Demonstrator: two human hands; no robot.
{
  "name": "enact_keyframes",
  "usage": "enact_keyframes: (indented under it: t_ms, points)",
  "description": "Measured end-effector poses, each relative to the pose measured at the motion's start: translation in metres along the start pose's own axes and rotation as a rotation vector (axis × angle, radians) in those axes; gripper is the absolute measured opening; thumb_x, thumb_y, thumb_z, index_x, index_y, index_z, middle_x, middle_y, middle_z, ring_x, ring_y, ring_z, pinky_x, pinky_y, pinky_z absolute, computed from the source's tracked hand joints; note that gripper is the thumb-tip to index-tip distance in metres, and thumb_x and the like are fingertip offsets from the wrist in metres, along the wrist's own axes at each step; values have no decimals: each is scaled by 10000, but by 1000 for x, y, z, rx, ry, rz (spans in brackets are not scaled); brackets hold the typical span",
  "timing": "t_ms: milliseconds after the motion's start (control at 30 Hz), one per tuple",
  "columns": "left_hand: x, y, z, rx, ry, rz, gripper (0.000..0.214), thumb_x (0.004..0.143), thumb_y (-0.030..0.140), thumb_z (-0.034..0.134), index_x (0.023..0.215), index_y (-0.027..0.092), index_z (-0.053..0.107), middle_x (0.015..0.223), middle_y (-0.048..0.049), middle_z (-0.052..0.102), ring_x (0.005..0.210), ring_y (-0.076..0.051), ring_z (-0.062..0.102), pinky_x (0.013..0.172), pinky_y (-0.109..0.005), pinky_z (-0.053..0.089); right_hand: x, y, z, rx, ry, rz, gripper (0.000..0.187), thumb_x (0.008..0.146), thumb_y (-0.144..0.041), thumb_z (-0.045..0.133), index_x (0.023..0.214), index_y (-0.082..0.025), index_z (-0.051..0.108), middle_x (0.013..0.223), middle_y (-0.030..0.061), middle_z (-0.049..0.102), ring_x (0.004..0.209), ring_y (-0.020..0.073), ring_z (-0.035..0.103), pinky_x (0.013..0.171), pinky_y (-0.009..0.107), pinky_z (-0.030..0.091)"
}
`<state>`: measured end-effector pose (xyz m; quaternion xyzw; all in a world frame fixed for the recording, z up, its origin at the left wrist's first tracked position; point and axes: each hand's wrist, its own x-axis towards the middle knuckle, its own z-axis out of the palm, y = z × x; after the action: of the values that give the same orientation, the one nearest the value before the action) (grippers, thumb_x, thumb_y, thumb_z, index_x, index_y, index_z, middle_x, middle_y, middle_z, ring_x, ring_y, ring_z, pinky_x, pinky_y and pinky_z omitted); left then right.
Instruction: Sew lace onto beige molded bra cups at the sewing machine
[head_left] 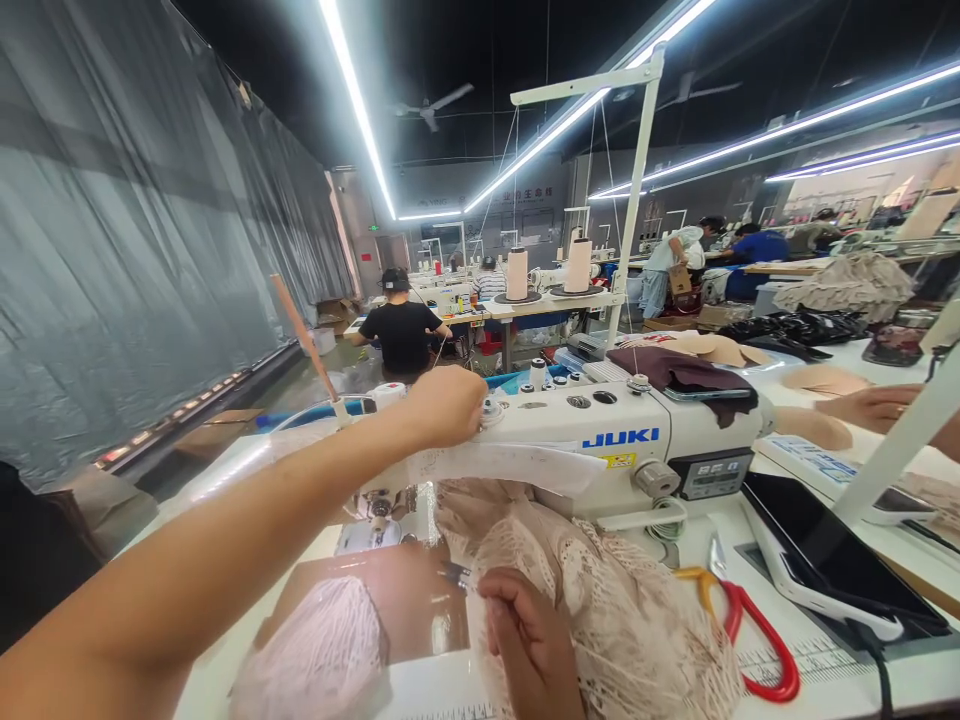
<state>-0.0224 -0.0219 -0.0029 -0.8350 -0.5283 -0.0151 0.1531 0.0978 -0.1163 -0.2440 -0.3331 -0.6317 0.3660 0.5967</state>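
My left hand (450, 405) is closed on top of the white sewing machine (555, 420), beside a metal thread guide (491, 408). What its fingers grip, if anything, is hidden. Low in front of the machine, my right hand (536, 635) is closed around a small dark metal tool (455, 573), whose tip points left; its exact kind does not show. Beige lace fabric (600, 590) lies bunched beside and beyond that hand. To the left, a smooth pinkish-tan piece (409, 595) lies by the needle area (379, 510), with pale lace (322, 640) over it.
Red-handled scissors (769, 650) and a phone (832, 550) lie at the right. Thread cones (579, 265) stand on a rack behind the machine. Another person's hand (870, 408) is at the far right. A co-worker in black (405, 335) sits ahead.
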Motion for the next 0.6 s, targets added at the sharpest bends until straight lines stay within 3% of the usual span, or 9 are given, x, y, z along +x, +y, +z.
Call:
enact_keyframes:
  t_ms: [167, 333, 500, 600]
  points:
    - [18, -15, 3, -36, 28, -66, 166, 740, 159, 505, 713, 151, 669, 737, -85, 681, 702, -218, 622, 591, -275, 407, 0, 2, 3, 15, 55, -24, 221, 906, -324, 458, 885, -218, 650, 832, 62, 651, 772, 186, 628, 644, 277, 510]
    - [41, -4, 2, -79, 9, -37, 150, 729, 156, 523, 717, 153, 672, 686, -64, 668, 667, -196, 613, 539, -257, 381, 1, -3, 2, 11, 40, 10, 213, 898, -328, 471, 877, -214, 650, 844, 61, 648, 734, 176, 619, 612, 264, 505]
    - [26, 10, -2, -57, -10, 80, 152, 752, 156, 516, 724, 158, 666, 733, -71, 681, 708, -209, 616, 585, -271, 387, 1, -2, -1, 1, 5, 5, 196, 906, -300, 458, 893, -215, 634, 874, 66, 648, 755, 177, 621, 616, 261, 506]
    - [8, 7, -1, 4, -10, 102, 184, 788, 183, 491, 735, 153, 665, 733, -85, 678, 714, -217, 618, 610, -278, 398, 0, 3, 0, 14, 8, -46, 181, 900, -275, 465, 894, -219, 637, 865, 59, 651, 747, 174, 622, 628, 265, 506]
